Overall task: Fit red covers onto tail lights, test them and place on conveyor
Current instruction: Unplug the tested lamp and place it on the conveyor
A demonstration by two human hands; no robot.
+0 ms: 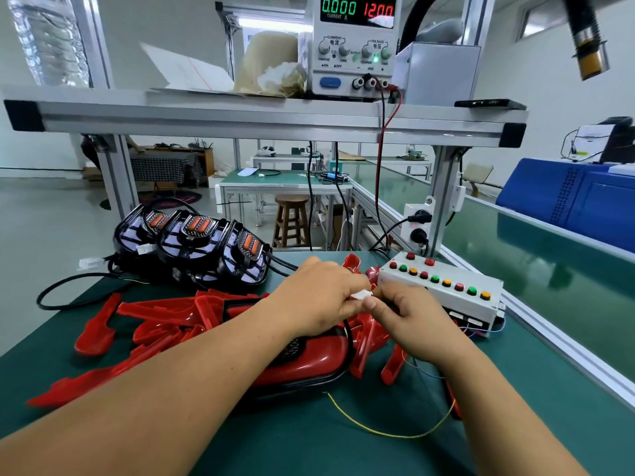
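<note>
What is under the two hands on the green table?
A red-covered tail light lies there, with loose red covers around it. The left hand and right hand pinch a white connector above it. The left forearm hides part of the light.

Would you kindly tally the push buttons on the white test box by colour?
Red buttons: 5
Green buttons: 3
Yellow buttons: 3
Total: 11

white connector [360, 296] mostly hidden by fingers [370, 303], covered tail light [309, 360] half under left forearm [206, 372]
</note>
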